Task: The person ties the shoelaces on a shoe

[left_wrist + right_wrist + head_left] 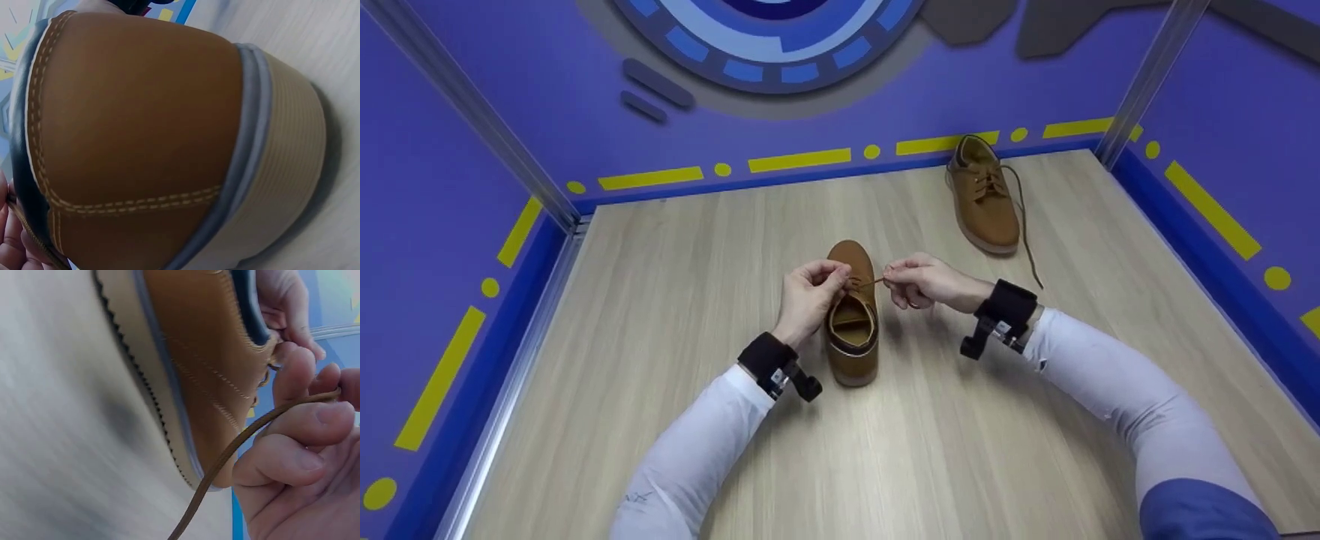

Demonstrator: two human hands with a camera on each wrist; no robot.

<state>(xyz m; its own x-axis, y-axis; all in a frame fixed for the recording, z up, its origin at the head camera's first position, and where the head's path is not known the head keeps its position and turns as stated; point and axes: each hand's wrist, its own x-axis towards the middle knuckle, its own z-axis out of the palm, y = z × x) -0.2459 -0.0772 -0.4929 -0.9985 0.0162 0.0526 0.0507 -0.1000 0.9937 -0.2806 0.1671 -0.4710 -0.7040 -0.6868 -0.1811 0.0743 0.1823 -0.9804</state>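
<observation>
A brown lace-up shoe (853, 367) stands upright on the table, toe pointing away from me. My left hand (808, 300) is at its lacing and pinches a brown shoelace (27, 230) between thumb and fingers. Just right of the shoe, my right hand (926, 281) pinches another length of lace, drawn taut from the eyelets. In the right wrist view this shoelace (225, 453) runs across the curled fingers and its loose part hangs down. The shoe's heel and side (135, 112) fill most of the left wrist view, hiding much of the left hand.
A second brown shoe (986, 214) stands at the back right, toe towards me, with a long loose lace (1026, 225) trailing beside it. Blue-purple panels (810, 135) with yellow marks border the wood-grain table (690, 300) at the back and sides.
</observation>
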